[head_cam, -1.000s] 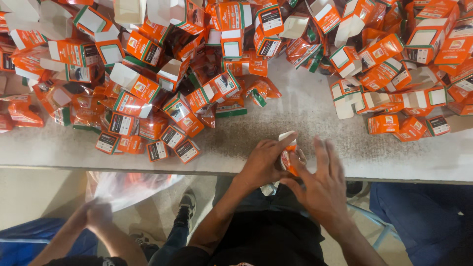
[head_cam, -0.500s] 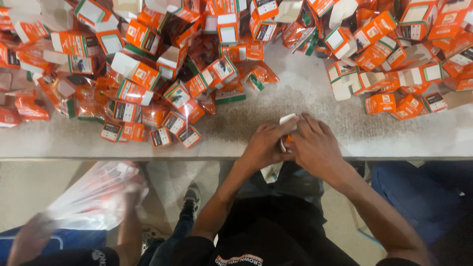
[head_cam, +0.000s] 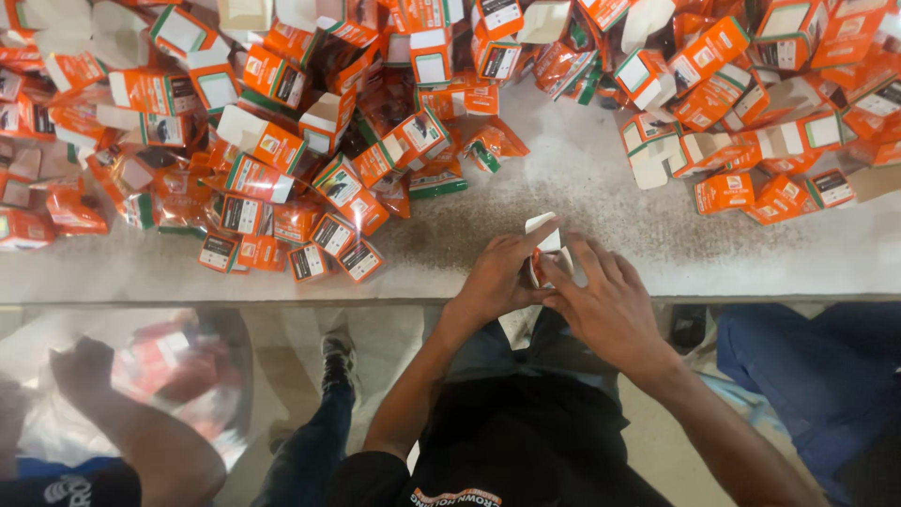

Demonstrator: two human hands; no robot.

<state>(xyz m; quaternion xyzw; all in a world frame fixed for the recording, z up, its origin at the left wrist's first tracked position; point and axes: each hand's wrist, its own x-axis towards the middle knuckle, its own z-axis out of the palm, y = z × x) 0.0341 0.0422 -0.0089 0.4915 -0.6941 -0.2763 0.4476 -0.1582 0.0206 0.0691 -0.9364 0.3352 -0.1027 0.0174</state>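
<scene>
My left hand (head_cam: 496, 280) and my right hand (head_cam: 605, 299) meet at the front edge of the grey table (head_cam: 582, 202). Both hold one small orange and white carton (head_cam: 542, 246), its white flap sticking up between the fingers. Most of the carton is hidden by my fingers. A big heap of orange cartons (head_cam: 272, 150) lies on the table to the left and behind my hands.
More orange cartons (head_cam: 760, 122) are piled at the back right. At the lower left another person's hand (head_cam: 84, 371) holds a clear plastic bag (head_cam: 178, 376) with orange packs in it. A blue garment (head_cam: 817, 385) is at the lower right.
My hands have closed together around the carton and stay at the table edge. The other person's bag at the lower left has shifted and swung.
</scene>
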